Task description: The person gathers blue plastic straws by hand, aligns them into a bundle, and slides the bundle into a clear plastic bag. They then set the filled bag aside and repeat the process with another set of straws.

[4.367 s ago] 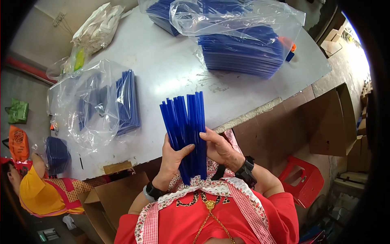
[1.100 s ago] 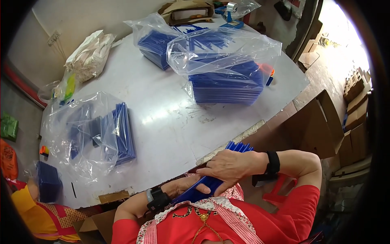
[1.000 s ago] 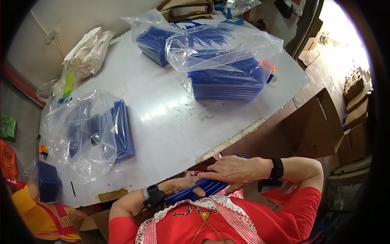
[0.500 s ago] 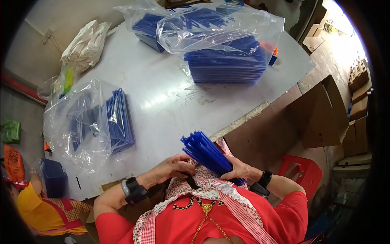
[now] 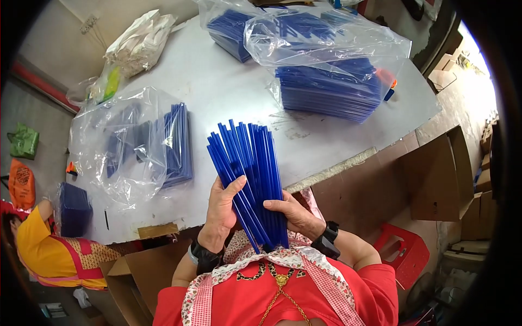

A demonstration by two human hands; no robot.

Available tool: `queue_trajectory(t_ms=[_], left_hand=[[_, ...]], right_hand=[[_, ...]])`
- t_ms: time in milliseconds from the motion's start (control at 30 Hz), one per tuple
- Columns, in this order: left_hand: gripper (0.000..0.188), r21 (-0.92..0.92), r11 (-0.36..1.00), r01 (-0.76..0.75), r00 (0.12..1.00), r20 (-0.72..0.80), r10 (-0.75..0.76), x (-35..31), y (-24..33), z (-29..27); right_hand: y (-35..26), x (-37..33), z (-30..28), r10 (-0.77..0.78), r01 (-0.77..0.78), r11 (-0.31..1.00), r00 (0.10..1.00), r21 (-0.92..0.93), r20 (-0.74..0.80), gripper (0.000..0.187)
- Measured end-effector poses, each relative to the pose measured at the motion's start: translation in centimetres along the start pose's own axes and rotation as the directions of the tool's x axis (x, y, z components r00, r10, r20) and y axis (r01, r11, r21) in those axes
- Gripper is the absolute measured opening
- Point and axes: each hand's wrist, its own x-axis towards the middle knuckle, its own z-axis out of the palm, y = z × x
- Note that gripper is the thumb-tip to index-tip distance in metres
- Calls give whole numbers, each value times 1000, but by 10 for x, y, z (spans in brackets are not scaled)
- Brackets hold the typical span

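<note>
A fanned bundle of blue plastic tubes stands upright between my two hands, in front of my apron. My left hand closes round its left side, thumb across the front of the tubes. On the other side, my right hand grips the bundle with its thumb laid over the front. The tubes' lower ends reach down to the apron. Just beyond, on the white table, a clear plastic bag holds more blue tubes, and a big stack of blue tubes lies partly under clear plastic at the far right.
An open cardboard box stands right of the table, with a red plastic stool nearer me. Another box sits at lower left. A co-worker in a yellow top is at the left. A white sack lies at the far left.
My left hand has moved from the apron strap to the tubes and now grips them. The bundle has turned from slanted to nearly upright and spread out. My view has shifted slightly.
</note>
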Motion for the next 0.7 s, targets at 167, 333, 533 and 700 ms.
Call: queue_trajectory(t_ms=[167, 333, 533, 700], left_hand=[[37, -27, 1000, -15, 998, -60, 13, -15, -5, -7], [39, -47, 998, -45, 999, -28, 44, -19, -4, -4], [40, -99, 992, -74, 996, -59, 68, -22, -8, -8], [42, -128, 988, -91, 994, -66, 83, -26, -8, -12]], right_hand=[[5, -1, 0, 38, -38, 998, 999, 50, 6, 48], [4, -1, -3, 25, -25, 999, 1000, 32, -5, 47], [7, 0, -1, 32, -32, 997, 999, 63, 2, 51], [7, -2, 1, 28, -29, 996, 999, 79, 21, 52]])
